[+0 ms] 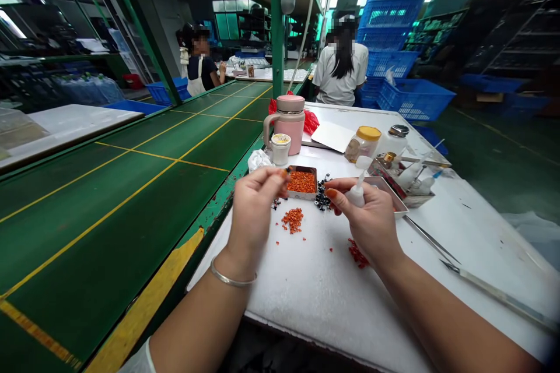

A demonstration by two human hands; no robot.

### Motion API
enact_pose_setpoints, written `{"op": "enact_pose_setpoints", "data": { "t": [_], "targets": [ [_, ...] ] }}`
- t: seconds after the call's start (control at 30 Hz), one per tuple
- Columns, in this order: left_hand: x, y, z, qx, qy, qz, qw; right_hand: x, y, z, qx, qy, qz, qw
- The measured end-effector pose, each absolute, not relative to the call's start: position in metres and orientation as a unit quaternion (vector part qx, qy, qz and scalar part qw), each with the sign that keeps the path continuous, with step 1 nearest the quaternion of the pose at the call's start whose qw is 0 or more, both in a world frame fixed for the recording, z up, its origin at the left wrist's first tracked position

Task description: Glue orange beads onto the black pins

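Observation:
My left hand [254, 204] is raised above the white table, thumb and forefinger pinched; a tiny dark piece seems to show at the tips, too small to name. A small white squeeze bottle [357, 194] with a narrow nozzle sits in my right hand [374, 215], its fingers curled around it. Between the hands stands a square tray [301, 193] full of small orange pieces. Closer to me lies a loose pile of orange pieces [293, 220]. Small black parts [322, 198] are scattered beside the tray. Below my right hand are red pieces [357, 253], partly covered by it.
Tweezers [431, 237] and a craft knife [494, 291] lie on the right. Behind are a pink mug [290, 125], a white tub [280, 150], a yellow-lidded jar [364, 143] and a box of bottles [406, 178]. A green conveyor [144, 186] runs along the left. Two people work farther off.

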State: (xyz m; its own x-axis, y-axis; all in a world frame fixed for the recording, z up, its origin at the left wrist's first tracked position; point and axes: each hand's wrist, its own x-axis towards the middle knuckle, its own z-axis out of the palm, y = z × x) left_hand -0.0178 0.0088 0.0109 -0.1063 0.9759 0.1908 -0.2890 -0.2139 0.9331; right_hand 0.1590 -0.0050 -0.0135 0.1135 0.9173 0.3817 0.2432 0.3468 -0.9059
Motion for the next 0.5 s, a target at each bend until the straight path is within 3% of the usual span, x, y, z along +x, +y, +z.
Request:
{"op": "enact_pose_setpoints", "data": {
  "t": [0.17, 0.3, 0.5],
  "targets": [
    [-0.043, 0.021, 0.018, 0.218, 0.313, 0.778, 0.499, 0.149, -0.005, -0.005, -0.537, -0.612, 0.263, 0.517],
    [-0.052, 0.024, 0.021, 0.181, 0.286, 0.803, 0.491, 0.120, 0.028, 0.012, -0.578, -0.682, 0.255, 0.368],
    [-0.056, 0.029, 0.021, 0.184, 0.305, 0.816, 0.456, 0.061, 0.114, -0.006, -0.613, -0.699, 0.209, 0.304]
  ]
}}
